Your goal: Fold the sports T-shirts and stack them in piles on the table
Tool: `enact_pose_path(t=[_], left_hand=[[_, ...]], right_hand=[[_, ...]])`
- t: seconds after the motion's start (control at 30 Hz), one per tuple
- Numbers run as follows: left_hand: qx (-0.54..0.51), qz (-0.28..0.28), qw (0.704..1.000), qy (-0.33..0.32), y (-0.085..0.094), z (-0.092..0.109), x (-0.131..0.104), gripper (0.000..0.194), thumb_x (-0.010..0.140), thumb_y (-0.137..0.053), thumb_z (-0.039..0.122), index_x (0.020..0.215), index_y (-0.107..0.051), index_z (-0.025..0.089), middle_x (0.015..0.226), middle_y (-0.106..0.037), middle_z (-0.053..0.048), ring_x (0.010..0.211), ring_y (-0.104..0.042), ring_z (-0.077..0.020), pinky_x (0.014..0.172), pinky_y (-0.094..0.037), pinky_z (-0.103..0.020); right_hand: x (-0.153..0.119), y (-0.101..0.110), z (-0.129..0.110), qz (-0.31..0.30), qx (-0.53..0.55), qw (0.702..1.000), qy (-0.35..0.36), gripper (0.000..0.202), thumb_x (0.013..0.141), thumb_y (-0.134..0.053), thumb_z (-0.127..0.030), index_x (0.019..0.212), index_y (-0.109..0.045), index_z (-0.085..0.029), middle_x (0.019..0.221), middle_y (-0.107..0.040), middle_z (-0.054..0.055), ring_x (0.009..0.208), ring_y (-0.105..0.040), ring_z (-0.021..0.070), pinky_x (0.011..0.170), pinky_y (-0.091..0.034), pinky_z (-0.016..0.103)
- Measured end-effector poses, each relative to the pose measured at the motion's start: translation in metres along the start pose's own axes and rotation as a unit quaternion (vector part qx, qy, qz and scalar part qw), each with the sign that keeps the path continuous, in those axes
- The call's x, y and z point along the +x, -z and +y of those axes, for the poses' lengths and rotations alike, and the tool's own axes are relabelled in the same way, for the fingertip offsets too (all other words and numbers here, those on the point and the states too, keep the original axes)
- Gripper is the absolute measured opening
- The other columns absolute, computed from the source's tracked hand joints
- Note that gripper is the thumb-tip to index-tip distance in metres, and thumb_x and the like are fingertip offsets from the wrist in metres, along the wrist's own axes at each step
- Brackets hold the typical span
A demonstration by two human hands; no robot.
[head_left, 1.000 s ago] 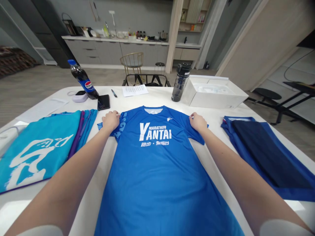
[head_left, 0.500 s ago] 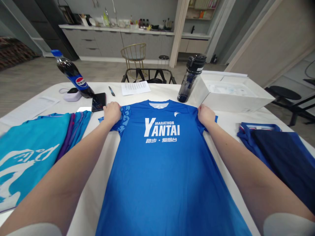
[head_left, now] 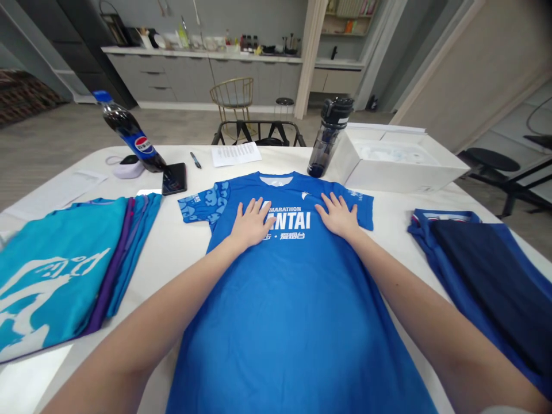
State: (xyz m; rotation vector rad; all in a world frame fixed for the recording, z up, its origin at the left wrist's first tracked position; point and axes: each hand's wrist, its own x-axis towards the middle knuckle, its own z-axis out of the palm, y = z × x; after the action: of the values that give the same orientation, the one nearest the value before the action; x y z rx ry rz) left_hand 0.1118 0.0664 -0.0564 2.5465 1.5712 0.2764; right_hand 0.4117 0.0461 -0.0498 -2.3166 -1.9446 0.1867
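Note:
A blue T-shirt (head_left: 284, 293) with white lettering is spread face up on the white table (head_left: 149, 267), its collar at the far side and its hem running out of view toward me. My left hand (head_left: 252, 223) lies flat on the chest, fingers spread, covering the left part of the print. On the other side of the lettering, my right hand (head_left: 338, 215) also rests flat with fingers apart, just below the small white logo. Both short sleeves stick out sideways, the left one patterned with lighter blue.
Folded teal and purple shirts (head_left: 64, 270) lie at left, folded navy clothes (head_left: 491, 282) at right. Along the far side stand a leaning-looking cola bottle (head_left: 129, 132), a phone (head_left: 175, 179), a pen (head_left: 195, 160), a printed paper (head_left: 236, 154), a dark water bottle (head_left: 328, 138) and an open white box (head_left: 397, 164).
Both hands have let go of the sleeves and moved inward onto the shirt's chest, fingers now spread flat. The sleeves lie uncovered.

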Motion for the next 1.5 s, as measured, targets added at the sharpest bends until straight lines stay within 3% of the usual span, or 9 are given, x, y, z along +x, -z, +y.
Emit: enact_pose_path(t=[0.17,0.3,0.53,0.77,0.93,1.13,1.27,1.37,1.5], left_hand=[[-0.004,-0.019,1.0,0.014,0.003,0.0,-0.025,0.069,0.102,-0.025,0.065,0.161,-0.033,0.032,0.17,-0.025,-0.006,0.157,-0.018,-0.034,0.124,-0.01,-0.066],[0.002,-0.032,0.999,0.035,0.007,0.011,-0.044,0.073,0.1,-0.021,0.07,0.162,-0.03,0.033,0.171,-0.021,-0.005,0.158,-0.015,-0.0335,0.124,-0.009,-0.067],[0.018,-0.031,0.999,0.005,0.011,0.025,-0.09,0.073,0.1,-0.02,0.07,0.162,-0.03,0.033,0.171,-0.023,-0.004,0.158,-0.017,-0.0306,0.126,-0.009,-0.063],[0.021,-0.04,0.997,-0.058,0.024,0.034,-0.15,0.067,0.102,-0.025,0.067,0.16,-0.035,0.035,0.169,-0.028,-0.003,0.157,-0.021,-0.0294,0.126,-0.013,-0.061],[0.004,-0.054,0.986,-0.161,0.034,0.043,-0.204,0.056,0.105,-0.03,0.059,0.157,-0.038,0.041,0.168,-0.031,-0.002,0.156,-0.025,-0.0286,0.125,-0.016,-0.063],[-0.039,-0.069,0.957,-0.278,0.043,0.043,-0.262,0.044,0.108,-0.035,0.046,0.147,-0.054,0.038,0.159,-0.048,0.001,0.152,-0.036,-0.0232,0.127,-0.02,-0.055],[-0.067,-0.048,0.962,-0.261,0.042,0.058,-0.281,0.046,0.108,-0.035,0.044,0.144,-0.058,0.03,0.155,-0.053,-0.003,0.147,-0.043,-0.0192,0.126,-0.028,-0.045],[-0.058,-0.054,0.965,-0.248,0.038,0.073,-0.292,0.054,0.105,-0.041,0.053,0.154,-0.047,0.031,0.165,-0.038,-0.004,0.154,-0.03,-0.0261,0.127,-0.02,-0.056],[-0.079,-0.124,0.938,-0.313,0.044,0.084,-0.317,0.049,0.105,-0.043,0.05,0.152,-0.047,0.038,0.165,-0.037,0.0,0.157,-0.024,-0.028,0.127,-0.007,-0.062]], right_hand=[[-0.023,0.007,0.014,-0.004,-0.019,1.0,0.001,0.075,0.099,-0.019,-0.075,0.163,-0.027,-0.036,0.171,-0.022,0.005,0.154,-0.018,0.0427,0.114,-0.012,0.081],[-0.062,0.004,-0.016,0.033,-0.047,0.997,0.059,0.071,0.102,-0.02,-0.069,0.162,-0.032,-0.034,0.17,-0.023,0.005,0.156,-0.016,0.0378,0.118,-0.006,0.076],[-0.13,-0.014,-0.06,-0.007,-0.016,0.994,0.109,0.074,0.1,-0.016,-0.074,0.163,-0.026,-0.038,0.171,-0.021,0.002,0.157,-0.014,0.0332,0.119,-0.008,0.073],[-0.174,0.001,-0.052,-0.046,-0.02,0.991,0.124,0.067,0.102,-0.023,-0.07,0.162,-0.029,-0.04,0.171,-0.019,0.002,0.157,-0.012,0.0367,0.117,-0.009,0.077],[-0.237,0.009,-0.054,-0.068,0.013,0.955,0.288,0.053,0.106,-0.03,-0.059,0.157,-0.037,-0.045,0.17,-0.024,0.001,0.157,-0.016,0.0318,0.119,-0.005,0.075],[-0.306,0.02,-0.047,-0.115,0.106,0.904,0.397,0.042,0.107,-0.041,-0.05,0.145,-0.058,-0.04,0.161,-0.043,0.001,0.154,-0.028,0.0269,0.124,-0.007,0.065],[-0.319,0.019,-0.038,-0.101,0.137,0.914,0.367,0.042,0.108,-0.04,-0.046,0.142,-0.061,-0.036,0.159,-0.047,0.002,0.153,-0.032,0.0258,0.125,-0.013,0.062],[-0.325,0.015,-0.031,-0.076,0.113,0.93,0.341,0.046,0.105,-0.047,-0.047,0.15,-0.052,-0.037,0.164,-0.038,0.004,0.155,-0.026,0.0307,0.123,-0.009,0.069],[-0.353,0.018,-0.022,-0.122,0.142,0.899,0.395,0.043,0.102,-0.056,-0.046,0.145,-0.057,-0.042,0.163,-0.04,0.001,0.155,-0.024,0.0313,0.123,-0.004,0.068]])
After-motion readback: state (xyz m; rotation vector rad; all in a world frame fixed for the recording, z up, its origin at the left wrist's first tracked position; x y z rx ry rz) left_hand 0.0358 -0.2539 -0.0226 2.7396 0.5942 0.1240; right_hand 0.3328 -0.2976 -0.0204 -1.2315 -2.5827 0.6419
